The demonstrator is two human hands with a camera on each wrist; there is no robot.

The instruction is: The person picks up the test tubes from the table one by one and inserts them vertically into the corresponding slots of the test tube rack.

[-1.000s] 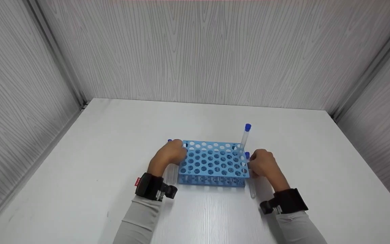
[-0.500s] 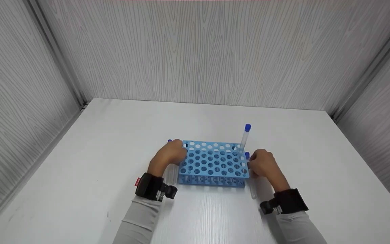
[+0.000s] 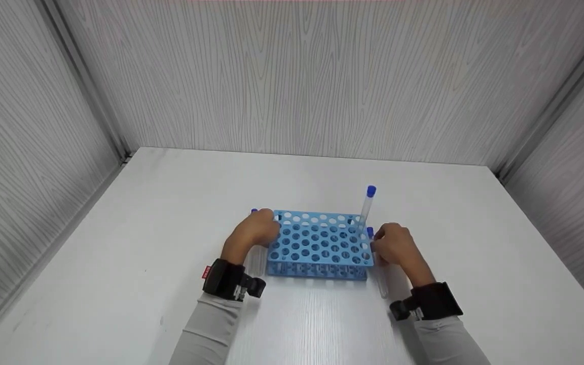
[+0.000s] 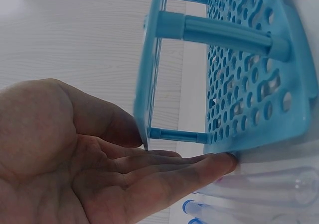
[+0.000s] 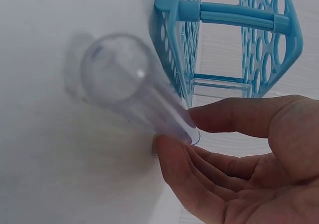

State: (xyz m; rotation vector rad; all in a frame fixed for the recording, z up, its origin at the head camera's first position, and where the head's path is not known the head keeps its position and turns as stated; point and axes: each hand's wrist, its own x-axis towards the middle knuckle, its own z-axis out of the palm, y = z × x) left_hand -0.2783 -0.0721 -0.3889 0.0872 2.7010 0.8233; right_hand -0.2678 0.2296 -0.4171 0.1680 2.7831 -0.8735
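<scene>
A light blue test tube rack (image 3: 317,243) stands mid-table. My left hand (image 3: 255,227) holds its left end; the left wrist view shows the thumb on the perforated top plate (image 4: 147,69) and the fingers along its outer edge. At the rack's right end, my right hand (image 3: 394,244) pinches a clear test tube (image 5: 144,102) between thumb and fingers. In the head view that tube lies along the rack's right side, with its blue cap (image 3: 370,232) beyond the fingers. Another blue-capped tube (image 3: 366,208) stands slightly tilted in the rack's far right corner.
More clear tubes (image 3: 257,261) with blue caps lie on the white table (image 3: 180,203) left of the rack, partly hidden under my left hand. Grey wood-grain panels (image 3: 292,81) enclose the table at the back and both sides.
The lower end of the tube in my right hand has swung slightly to the right, away from the rack. My left hand and the rack have stayed in place.
</scene>
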